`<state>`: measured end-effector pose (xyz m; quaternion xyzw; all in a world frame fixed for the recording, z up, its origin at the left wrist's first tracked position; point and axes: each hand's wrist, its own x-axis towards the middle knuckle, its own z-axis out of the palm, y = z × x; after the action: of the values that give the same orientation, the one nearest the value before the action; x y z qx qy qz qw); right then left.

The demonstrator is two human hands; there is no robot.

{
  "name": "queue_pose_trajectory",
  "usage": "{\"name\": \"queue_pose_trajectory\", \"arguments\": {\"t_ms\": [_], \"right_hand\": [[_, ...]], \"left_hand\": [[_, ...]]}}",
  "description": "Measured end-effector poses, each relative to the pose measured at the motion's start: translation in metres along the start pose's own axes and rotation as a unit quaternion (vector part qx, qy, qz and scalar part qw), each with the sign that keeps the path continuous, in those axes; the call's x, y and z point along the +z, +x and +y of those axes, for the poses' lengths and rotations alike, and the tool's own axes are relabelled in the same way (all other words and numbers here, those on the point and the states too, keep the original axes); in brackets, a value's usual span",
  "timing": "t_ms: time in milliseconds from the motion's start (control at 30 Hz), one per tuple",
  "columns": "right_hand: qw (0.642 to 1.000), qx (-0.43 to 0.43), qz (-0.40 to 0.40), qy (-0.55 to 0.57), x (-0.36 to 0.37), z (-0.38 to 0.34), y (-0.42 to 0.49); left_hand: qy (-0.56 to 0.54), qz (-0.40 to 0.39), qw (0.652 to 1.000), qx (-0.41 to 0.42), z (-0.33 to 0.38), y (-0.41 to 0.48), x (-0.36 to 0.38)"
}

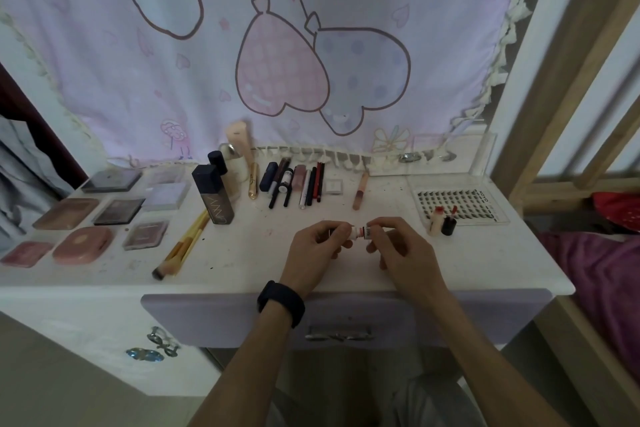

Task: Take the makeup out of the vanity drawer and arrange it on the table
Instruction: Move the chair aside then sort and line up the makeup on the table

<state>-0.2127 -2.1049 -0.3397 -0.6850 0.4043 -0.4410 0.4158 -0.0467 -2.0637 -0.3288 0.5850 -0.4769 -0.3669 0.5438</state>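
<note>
Both hands, left hand (317,242) and right hand (398,246), hold a small tube (360,231) just above the bench (277,253), fingers clamped on either end, seemingly to cap or inspect it; drawer (346,319) appears closed; sorted palettes (104,211) and pencils (298,184) suggest arranging is nearly complete.

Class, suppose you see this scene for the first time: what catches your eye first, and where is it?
First, the pink cloth with heart balloons hanging behind the table. Next, the left hand and right hand pinching a small tube between them over the table's front middle. Then the compacts laid out at left and the pencils lined up at the back.
</note>
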Motion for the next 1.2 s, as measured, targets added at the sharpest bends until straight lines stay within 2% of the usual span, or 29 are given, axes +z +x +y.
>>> {"name": "queue_pose_trajectory", "arguments": {"t_ms": [267,433,667,967,1100,1200], "right_hand": [[0.999,0.012,0.001,0.041,-0.003,0.000,0.000],[1.000,0.008,0.009,-0.009,0.000,0.003,0.003],[0.998,0.004,0.031,0.061,-0.002,0.002,0.002],[0.988,-0.109,0.042,-0.102,-0.003,-0.008,-0.001],[0.973,-0.173,0.038,-0.149,-0.007,-0.011,-0.003],[0.968,-0.185,0.042,-0.162,-0.011,-0.012,-0.004]], "left_hand": [[0.005,-0.001,1.000,-0.010,0.000,0.000,0.000],[-0.008,-0.008,1.000,-0.018,-0.001,0.002,0.000],[-0.071,-0.009,0.996,-0.051,-0.003,0.005,-0.005],[-0.141,0.006,0.988,-0.070,-0.001,0.005,-0.010],[-0.149,0.005,0.986,-0.073,-0.001,0.004,-0.010],[-0.152,0.008,0.985,-0.078,-0.001,0.004,-0.010]]}}
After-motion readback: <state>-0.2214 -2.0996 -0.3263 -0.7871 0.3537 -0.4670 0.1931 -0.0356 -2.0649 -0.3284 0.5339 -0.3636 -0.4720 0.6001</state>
